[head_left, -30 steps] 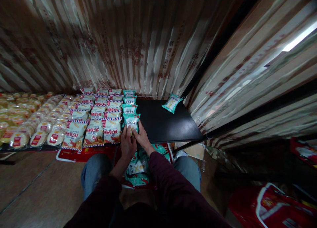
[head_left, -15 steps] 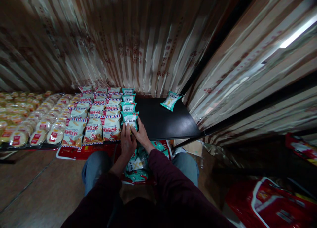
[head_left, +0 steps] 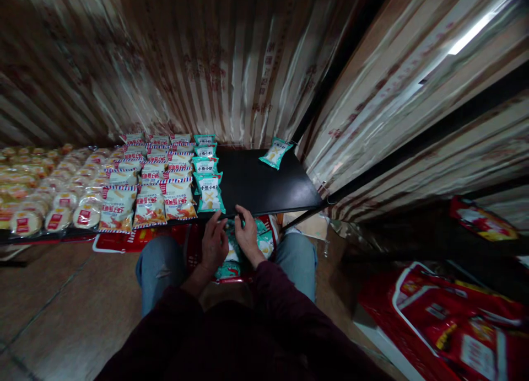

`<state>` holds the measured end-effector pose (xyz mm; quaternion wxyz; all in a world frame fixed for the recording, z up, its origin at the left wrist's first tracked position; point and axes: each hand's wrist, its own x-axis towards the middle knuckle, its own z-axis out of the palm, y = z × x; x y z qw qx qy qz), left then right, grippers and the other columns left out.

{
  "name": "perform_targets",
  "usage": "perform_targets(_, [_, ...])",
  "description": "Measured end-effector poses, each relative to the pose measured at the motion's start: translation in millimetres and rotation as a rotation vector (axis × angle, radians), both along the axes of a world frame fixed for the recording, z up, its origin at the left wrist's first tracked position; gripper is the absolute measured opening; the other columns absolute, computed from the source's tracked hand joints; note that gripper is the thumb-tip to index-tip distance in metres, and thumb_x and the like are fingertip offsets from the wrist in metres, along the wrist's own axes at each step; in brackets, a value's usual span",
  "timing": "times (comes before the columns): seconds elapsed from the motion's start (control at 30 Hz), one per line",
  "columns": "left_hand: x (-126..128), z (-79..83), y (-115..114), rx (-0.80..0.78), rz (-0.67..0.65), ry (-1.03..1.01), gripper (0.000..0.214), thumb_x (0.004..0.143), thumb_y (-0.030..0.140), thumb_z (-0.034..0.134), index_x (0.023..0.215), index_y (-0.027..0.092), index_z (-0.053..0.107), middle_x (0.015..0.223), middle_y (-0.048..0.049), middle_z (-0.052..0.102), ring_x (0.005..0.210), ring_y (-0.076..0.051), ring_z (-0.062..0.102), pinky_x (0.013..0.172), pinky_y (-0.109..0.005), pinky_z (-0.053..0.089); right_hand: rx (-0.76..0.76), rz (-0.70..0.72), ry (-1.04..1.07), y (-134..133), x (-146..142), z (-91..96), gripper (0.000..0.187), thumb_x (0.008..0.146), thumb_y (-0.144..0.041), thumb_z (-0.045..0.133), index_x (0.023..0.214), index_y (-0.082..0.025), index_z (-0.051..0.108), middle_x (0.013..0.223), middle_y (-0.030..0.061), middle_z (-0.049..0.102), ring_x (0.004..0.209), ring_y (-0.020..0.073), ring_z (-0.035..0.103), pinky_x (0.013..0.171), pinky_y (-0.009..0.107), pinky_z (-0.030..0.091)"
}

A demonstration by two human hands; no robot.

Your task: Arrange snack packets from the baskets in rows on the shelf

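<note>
My left hand (head_left: 215,242) is just off the front edge of a black shelf (head_left: 260,185), fingers apart and holding nothing. To its right, my right hand (head_left: 247,231) hovers open too, with its fingers near the shelf edge. Just beyond them, the front teal snack bag (head_left: 210,193) stands at the head of a column of matching bags. Below my hands, a red bag between my knees holds more teal snack bags (head_left: 264,243), partly hidden by the hands. A single teal snack bag (head_left: 275,153) lies at the back right of the shelf.
Left of the teal column stand rows of red-and-white snack bags (head_left: 149,204), then round wrapped biscuits (head_left: 87,212). A striped sheet (head_left: 231,66) hangs behind the shelf. A black post (head_left: 306,116) rises at the right. Red packages (head_left: 446,309) lie at lower right.
Both hands have let go of the front teal bag and drawn back toward me, below the shelf edge. That bag now stands uncovered. The whole view has shifted slightly.
</note>
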<state>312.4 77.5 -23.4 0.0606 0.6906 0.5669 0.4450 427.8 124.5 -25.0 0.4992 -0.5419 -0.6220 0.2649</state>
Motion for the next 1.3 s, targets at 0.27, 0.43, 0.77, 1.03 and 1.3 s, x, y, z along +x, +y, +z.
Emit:
perform_targets(0.27, [8,-55.9,-34,-0.627,-0.090,0.080,0.047,0.080,0.016,0.045,0.127,0.013,0.049,0.130,-0.0151,0.054,0.123,-0.025,0.048,0.103,-0.042,0.040,0.003,0.065,-0.109,-42,24,-23.8,0.033,0.083,-0.015,0.040,0.106,-0.018,0.063,0.108,0.0094,0.066,0.104,0.0212,0.059,0.096,0.040,0.045])
perform_targets(0.43, [10,-59.1,-32,-0.746,-0.076,0.048,0.055,0.082,0.020,0.044,0.137,0.014,0.039,0.141,-0.0135,0.044,0.131,-0.023,0.039,0.108,-0.039,0.035,-0.133,0.152,-0.109,-63,31,-43.8,0.035,0.078,-0.013,0.042,0.105,-0.019,0.064,0.099,0.0078,0.068,0.093,0.0202,0.062,0.088,0.037,0.049])
perform_targets(0.77, [7,-64.1,-15,-0.583,0.023,-0.071,0.033,0.087,0.020,0.039,0.107,0.019,0.065,0.128,-0.0086,0.057,0.124,-0.020,0.048,0.107,-0.038,0.036,-0.059,0.073,-0.066,-63,35,-53.6,0.042,0.075,-0.009,0.041,0.112,-0.018,0.060,0.115,0.0109,0.060,0.107,0.0218,0.056,0.098,0.041,0.043])
perform_targets(1.03, [-1,-50.2,-19,-0.499,0.128,-0.214,0.030,0.089,0.028,0.035,0.100,0.019,0.061,0.104,-0.0107,0.067,0.101,-0.021,0.061,0.091,-0.037,0.045,-0.153,0.014,-0.024,-58,32,-50.5,0.054,0.076,-0.013,0.046,0.130,-0.018,0.045,0.128,0.0127,0.052,0.095,0.0206,0.061,0.094,0.042,0.046])
perform_targets(1.3, [-5,-6.6,-17,-0.450,0.165,-0.336,0.031,0.090,0.039,0.030,0.081,0.021,0.054,0.074,-0.0031,0.061,0.068,-0.017,0.057,0.066,-0.029,0.044,-0.238,0.041,-0.019,-55,31,-33.2,0.051,0.080,-0.029,0.054,0.129,-0.018,0.047,0.115,0.0104,0.063,0.096,0.0224,0.060,0.084,0.039,0.050])
